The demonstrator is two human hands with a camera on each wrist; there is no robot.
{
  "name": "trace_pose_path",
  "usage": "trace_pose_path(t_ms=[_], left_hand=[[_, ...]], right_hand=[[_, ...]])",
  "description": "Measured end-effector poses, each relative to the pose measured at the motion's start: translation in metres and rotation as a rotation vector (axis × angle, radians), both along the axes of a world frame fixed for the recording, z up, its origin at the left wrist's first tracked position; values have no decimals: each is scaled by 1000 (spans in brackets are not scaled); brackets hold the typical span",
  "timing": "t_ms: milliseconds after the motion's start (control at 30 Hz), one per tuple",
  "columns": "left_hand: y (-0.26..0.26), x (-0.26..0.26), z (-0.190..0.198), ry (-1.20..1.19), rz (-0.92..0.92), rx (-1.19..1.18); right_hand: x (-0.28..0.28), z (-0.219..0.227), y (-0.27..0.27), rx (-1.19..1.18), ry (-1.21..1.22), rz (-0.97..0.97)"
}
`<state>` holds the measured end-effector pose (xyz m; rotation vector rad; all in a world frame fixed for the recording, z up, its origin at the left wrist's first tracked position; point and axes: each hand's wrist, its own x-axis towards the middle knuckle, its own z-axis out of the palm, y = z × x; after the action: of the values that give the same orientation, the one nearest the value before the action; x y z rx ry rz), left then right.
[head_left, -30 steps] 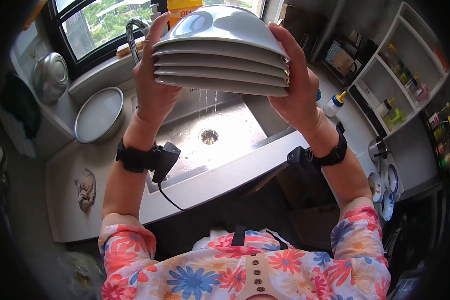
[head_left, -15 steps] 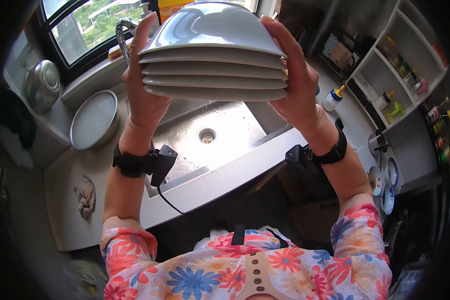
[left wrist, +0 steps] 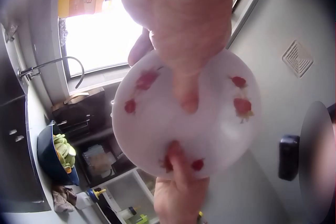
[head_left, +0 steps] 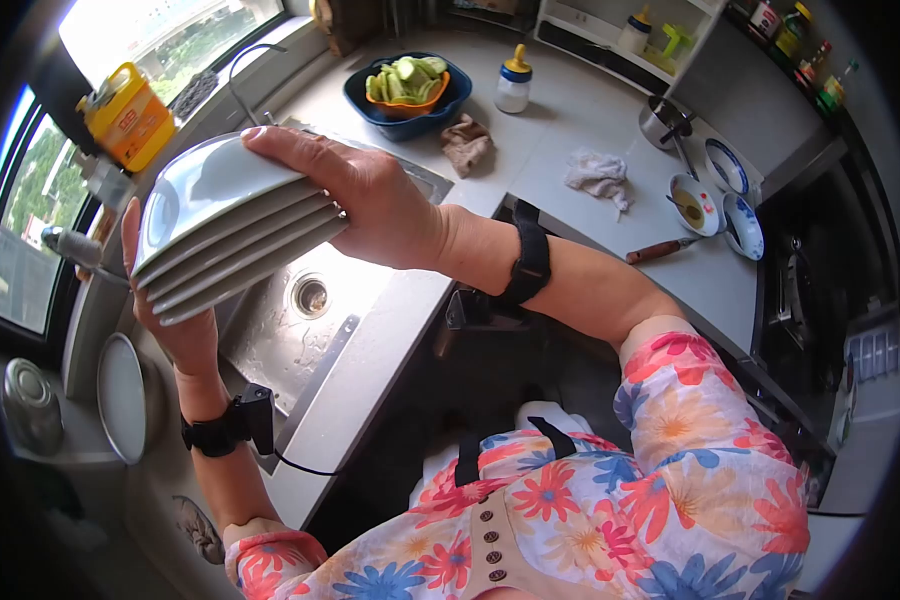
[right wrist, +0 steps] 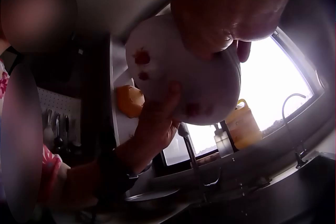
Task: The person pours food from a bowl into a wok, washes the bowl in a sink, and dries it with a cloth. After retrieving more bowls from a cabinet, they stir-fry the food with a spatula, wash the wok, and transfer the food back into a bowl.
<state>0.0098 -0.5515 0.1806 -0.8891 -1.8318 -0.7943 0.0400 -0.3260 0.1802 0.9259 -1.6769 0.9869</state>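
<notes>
Both hands hold a stack of several white bowls [head_left: 232, 225], bottoms up and tilted, above the steel sink [head_left: 270, 345]. My right hand [head_left: 385, 205] grips the stack's right side, its thumb over the upper bowl's outside. On the far left side, my left hand [head_left: 175, 330] holds the rims, its palm partly hidden by the bowls. In the left wrist view, the lowest bowl's inner face [left wrist: 157, 113] shows red flower-like prints, and a finger of each hand reaches inside it. The right wrist view shows the same printed inside [right wrist: 157, 61] in shadow.
On the counter are a blue basin [head_left: 408, 125] with sliced green vegetables in an orange container, a brown cloth [head_left: 465, 145], a white cloth [head_left: 600, 178] and a capped bottle [head_left: 513, 82]. Dishes [head_left: 725, 165] stand right. A yellow jug [head_left: 130, 118] is by the window; a large pan [head_left: 122, 398] leans left.
The stack has moved left in the head view and tipped over to a slant. The head view has turned, showing more counter at right. Thin water streams seen falling earlier are gone.
</notes>
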Motion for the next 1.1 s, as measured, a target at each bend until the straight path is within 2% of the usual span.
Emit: trace_pose_path(t_ms=[133,167,233,267,300,367,400,433,500,567,633,700,733,767,833,867,900,933,1000,1033,1100], left_hand=[[51,1,6,-39,-23,50],[64,-1,8,-37,-76,20],[102,6,16,-65,-187,17],[126,17,19,-270,-271,56],[148,27,21,-477,-352,94],[189,36,17,-790,-388,-43],[208,34,6,-794,-460,-140],[227,31,-13,-797,-525,-237],[268,34,-64,-1050,-704,-249],[302,47,-70,-1628,-840,-293],[346,52,-94,-1680,-789,-371],[392,55,-120,-1378,-600,-419],[413,55,-131,-1283,-484,-461],[429,54,-147,-1296,-495,-465],[465,62,-174,-815,-234,-535],[476,64,-181,-877,-224,-542],[483,63,-184,-890,-219,-669],[494,60,-199,-1017,-132,-678],[493,54,-215,-919,-111,-580],[491,59,-209,-886,-73,-577],[485,56,-212,-849,-141,-484]], right_hand=[[12,5,47,-13,43,-55],[17,4,60,-19,43,-70],[32,-2,89,-149,-175,-67],[41,-8,107,-185,-333,-86],[52,-18,121,-334,-487,-42],[79,-41,153,-651,-848,99],[94,-55,171,-814,-1056,203],[110,-77,188,-924,-1129,180],[151,-105,220,-1129,-1306,157],[196,-135,250,-1254,-1371,72],[241,-152,273,-1368,-1417,15],[278,-160,287,-1445,-1423,-3],[295,-159,291,-1516,-1429,-35],[310,-159,296,-1587,-1429,-73],[334,-163,304,-1597,-1403,-76],[346,-163,308,-1596,-1374,-64],[355,-160,311,-1599,-1374,-77],[361,-160,313,-1614,-1384,-83],[372,-162,319,-1614,-1397,-97],[378,-164,321,-1599,-1404,-104],[387,-178,325,-1571,-1459,-96]])
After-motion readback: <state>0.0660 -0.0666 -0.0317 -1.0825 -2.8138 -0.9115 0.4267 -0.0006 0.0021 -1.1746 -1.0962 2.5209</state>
